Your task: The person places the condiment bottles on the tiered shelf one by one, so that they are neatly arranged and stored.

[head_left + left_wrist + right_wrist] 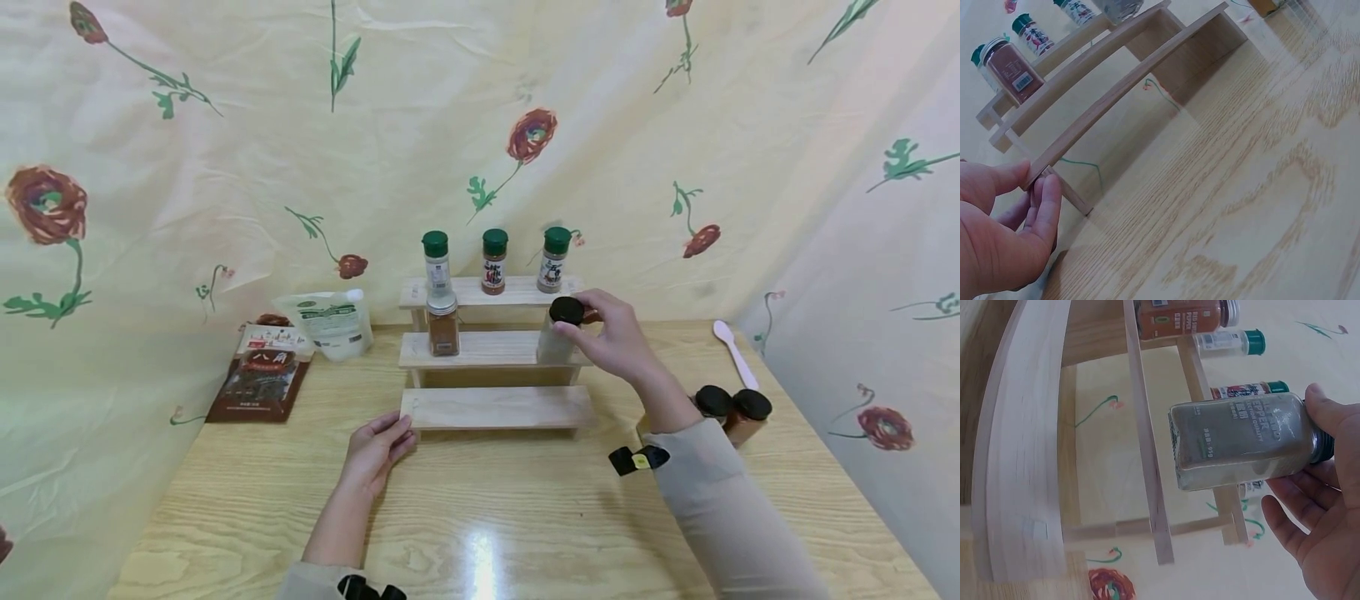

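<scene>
A three-step wooden rack (pixel 495 408) stands on the table against the patterned cloth. My left hand (pixel 375 454) pinches the left end of its lowest board, thumb (pixel 1010 177) on top and fingers below. By its black lid, my right hand (pixel 618 337) holds a glass pepper jar (pixel 1241 440) with greyish powder, at the right end of the middle step. Whether the jar's base touches the board I cannot tell. On that step's left end stands a silver-lidded jar of reddish-brown powder (pixel 443 329). Along the top step are three green-capped shakers, including a red-labelled one (pixel 493 262).
Two black-lidded jars (pixel 750 412) sit right of the rack, partly behind my right forearm. A white spoon (pixel 737 354) lies beyond them. To the left are a brown spice packet (pixel 262 375) and a white spouted pouch (pixel 333 325).
</scene>
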`<state>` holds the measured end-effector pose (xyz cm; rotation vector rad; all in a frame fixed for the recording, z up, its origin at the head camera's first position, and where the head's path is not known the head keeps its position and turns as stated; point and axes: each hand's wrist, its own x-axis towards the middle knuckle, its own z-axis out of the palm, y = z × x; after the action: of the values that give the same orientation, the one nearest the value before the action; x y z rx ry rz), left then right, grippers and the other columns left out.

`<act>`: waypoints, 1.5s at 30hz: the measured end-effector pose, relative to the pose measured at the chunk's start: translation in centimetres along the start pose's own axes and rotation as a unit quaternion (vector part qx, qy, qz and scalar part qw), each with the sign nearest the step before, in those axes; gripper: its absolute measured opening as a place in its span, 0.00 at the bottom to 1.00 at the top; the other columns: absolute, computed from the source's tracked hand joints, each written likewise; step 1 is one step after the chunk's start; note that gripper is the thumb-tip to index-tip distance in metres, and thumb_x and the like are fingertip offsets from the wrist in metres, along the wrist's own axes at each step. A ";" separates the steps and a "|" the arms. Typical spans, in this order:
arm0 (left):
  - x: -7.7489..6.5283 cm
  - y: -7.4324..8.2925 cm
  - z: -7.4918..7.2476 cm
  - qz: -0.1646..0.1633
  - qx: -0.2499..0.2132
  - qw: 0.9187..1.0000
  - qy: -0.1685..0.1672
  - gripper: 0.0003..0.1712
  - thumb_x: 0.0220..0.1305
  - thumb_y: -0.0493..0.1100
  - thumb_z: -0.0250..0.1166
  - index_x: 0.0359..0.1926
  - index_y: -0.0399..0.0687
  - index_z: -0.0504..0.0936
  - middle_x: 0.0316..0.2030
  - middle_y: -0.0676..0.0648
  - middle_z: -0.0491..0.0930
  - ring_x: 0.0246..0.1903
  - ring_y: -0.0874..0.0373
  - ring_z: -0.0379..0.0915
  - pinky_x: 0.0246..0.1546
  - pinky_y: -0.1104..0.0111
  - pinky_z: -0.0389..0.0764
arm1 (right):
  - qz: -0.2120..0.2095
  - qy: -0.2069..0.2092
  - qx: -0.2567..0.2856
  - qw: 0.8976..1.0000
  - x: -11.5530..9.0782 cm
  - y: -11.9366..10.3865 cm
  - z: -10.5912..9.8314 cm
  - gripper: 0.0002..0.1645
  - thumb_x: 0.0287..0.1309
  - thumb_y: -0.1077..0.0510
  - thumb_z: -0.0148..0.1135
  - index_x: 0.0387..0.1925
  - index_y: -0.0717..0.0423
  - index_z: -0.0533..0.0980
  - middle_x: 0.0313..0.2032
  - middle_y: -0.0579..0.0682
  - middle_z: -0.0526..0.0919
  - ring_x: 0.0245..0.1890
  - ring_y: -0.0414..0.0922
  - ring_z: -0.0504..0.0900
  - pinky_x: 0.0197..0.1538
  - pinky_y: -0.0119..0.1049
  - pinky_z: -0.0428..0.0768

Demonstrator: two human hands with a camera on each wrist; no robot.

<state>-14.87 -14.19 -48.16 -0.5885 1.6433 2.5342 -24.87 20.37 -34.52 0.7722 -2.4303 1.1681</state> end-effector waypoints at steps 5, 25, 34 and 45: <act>0.0 -0.1 -0.1 0.001 0.000 1.000 0.000 0.25 0.71 0.29 0.62 0.64 0.20 0.66 0.39 0.44 0.77 0.35 0.60 0.80 0.45 0.72 0.87 | 0.006 -0.011 0.004 1.000 0.7 -0.5 0.8 0.21 0.58 0.62 0.74 0.50 0.66 0.79 0.43 0.57 0.81 0.42 0.49 0.78 0.46 0.48 0.84; 0.2 -0.2 -0.1 0.004 -0.006 1.000 -0.003 0.24 0.70 0.29 0.62 0.62 0.20 0.68 0.38 0.44 0.77 0.34 0.60 0.80 0.44 0.72 0.88 | 0.006 -0.043 0.010 0.999 3.1 -2.1 4.0 0.24 0.59 0.57 0.75 0.52 0.66 0.78 0.46 0.59 0.81 0.45 0.53 0.79 0.48 0.48 0.87; 0.2 -0.1 -0.2 0.003 -0.003 1.000 -0.005 0.26 0.70 0.30 0.63 0.63 0.20 0.67 0.39 0.43 0.77 0.35 0.59 0.80 0.45 0.72 0.88 | 0.015 -0.056 0.010 0.998 4.1 -2.6 5.3 0.25 0.61 0.56 0.73 0.55 0.65 0.78 0.48 0.58 0.81 0.48 0.52 0.78 0.49 0.46 0.87; 0.2 -0.1 -0.3 0.005 -0.007 1.000 -0.009 0.26 0.70 0.29 0.62 0.64 0.19 0.67 0.40 0.43 0.76 0.36 0.59 0.80 0.46 0.71 0.87 | 0.044 -0.060 -0.002 0.997 4.8 -2.4 6.5 0.27 0.62 0.52 0.72 0.57 0.64 0.77 0.50 0.58 0.81 0.50 0.52 0.79 0.50 0.45 0.87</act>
<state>-14.99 -14.42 -48.39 -0.5583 1.6286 2.5524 -27.66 12.36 -34.53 0.7615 -2.5872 1.1794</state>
